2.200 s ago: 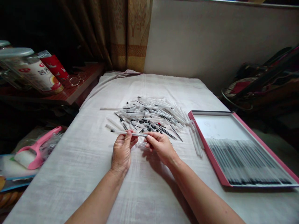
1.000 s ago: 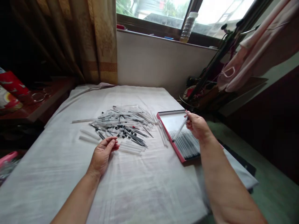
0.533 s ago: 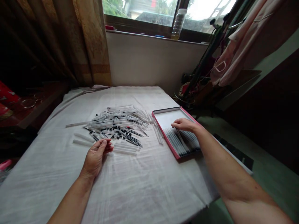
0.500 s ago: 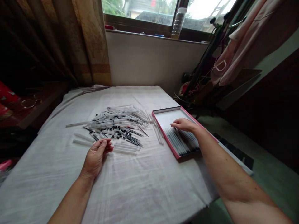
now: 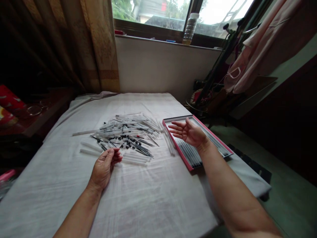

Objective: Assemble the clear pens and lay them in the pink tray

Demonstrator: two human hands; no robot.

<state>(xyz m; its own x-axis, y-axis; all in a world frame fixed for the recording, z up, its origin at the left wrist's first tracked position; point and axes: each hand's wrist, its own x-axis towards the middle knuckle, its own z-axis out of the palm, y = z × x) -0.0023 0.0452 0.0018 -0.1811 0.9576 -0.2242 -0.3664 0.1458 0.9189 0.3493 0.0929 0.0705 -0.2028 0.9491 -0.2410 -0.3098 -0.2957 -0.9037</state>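
Note:
My left hand [image 5: 105, 167] rests at the near edge of a loose pile of pen parts, thumb and index finger pinched together. Whatever lies between those fingertips, if anything, is too small to make out. The pile holds clear pen barrels [image 5: 135, 162], thin dark refills [image 5: 143, 150] and small black caps [image 5: 128, 143]. Over on the right, my right hand [image 5: 190, 133] hovers above a shallow pink-edged box [image 5: 178, 149], fingers spread and palm bare. Assembled-looking pens [image 5: 189, 155] lie side by side in the box; my hand and forearm hide some of them.
A white cloth [image 5: 148, 195] covers the table, whose right edge runs just past the box. Behind it are a wall and a window sill with a plastic bottle [image 5: 190, 29]. A curtain [image 5: 99, 49] hangs at left, and pink clothing [image 5: 255, 56] at right.
My right hand has lifted off the pens in the box, and its fingers have opened out. My left hand keeps its pinch by the pile. The view has shifted slightly.

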